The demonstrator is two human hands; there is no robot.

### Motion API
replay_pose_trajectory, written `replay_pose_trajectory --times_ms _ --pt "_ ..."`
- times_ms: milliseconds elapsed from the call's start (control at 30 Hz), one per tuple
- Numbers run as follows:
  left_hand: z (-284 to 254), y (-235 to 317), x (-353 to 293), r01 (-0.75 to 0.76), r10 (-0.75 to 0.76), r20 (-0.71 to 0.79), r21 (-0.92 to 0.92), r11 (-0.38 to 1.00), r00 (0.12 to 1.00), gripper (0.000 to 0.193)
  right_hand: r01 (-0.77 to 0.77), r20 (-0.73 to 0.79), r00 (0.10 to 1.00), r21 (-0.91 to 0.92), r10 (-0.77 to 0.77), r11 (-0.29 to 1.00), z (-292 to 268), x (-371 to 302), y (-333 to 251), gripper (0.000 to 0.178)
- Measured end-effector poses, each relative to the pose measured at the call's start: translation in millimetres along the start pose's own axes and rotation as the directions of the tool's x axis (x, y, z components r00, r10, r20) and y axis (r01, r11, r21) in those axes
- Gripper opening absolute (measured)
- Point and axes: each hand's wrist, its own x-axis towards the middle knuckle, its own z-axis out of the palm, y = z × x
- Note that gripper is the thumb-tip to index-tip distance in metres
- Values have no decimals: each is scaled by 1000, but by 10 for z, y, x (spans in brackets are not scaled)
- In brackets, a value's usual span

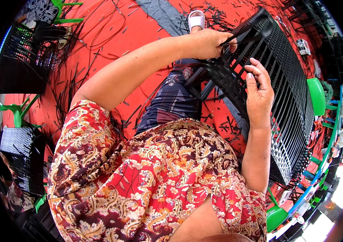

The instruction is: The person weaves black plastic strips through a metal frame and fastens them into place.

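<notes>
A large black woven piece of furniture (296, 80), perhaps a chair, leans on its side at my right. Part of it is close weave, and part shows parallel strips with gaps between them. My left hand (216, 43) reaches across to its upper left edge, the fingers closed round a flat black strip (256, 32). That strip loops, blurred, over the frame's upper end. Lower down, my right hand (259, 90) is raised in front of the weave with its fingers bent and apart, nothing visible in them. Whether its fingertips touch the strips I cannot tell.
Cut strip pieces (228, 125) litter the red floor covering (103, 36), crossed by a grey band (161, 16). Another black woven piece (22, 60) stands at the far left, near a green plastic stool (18, 111). Green chairs (316, 97) line the right side.
</notes>
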Motion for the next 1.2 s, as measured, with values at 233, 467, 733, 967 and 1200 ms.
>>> replay_pose_trajectory --times_ms 233,467,733,967,1200 --pt "-1 11 -12 -146 145 -24 -67 987 989 44 -7 0 1000 33 7 999 -10 -9 17 13" --pt "-16 6 -7 -92 96 31 -119 989 995 46 -15 15 1000 34 15 999 8 0 -18 13" --pt "-60 -167 -24 -27 106 168 -417 909 980 45 -8 8 1000 50 8 999 3 -13 28 13" --pt "-152 -344 -82 279 130 405 -795 538 905 49 9 15 1000 45 -10 999 -30 -19 3 14" --pt "-208 -286 -150 175 132 379 -673 719 916 79 47 55 997 -14 -46 999 52 14 -6 15"
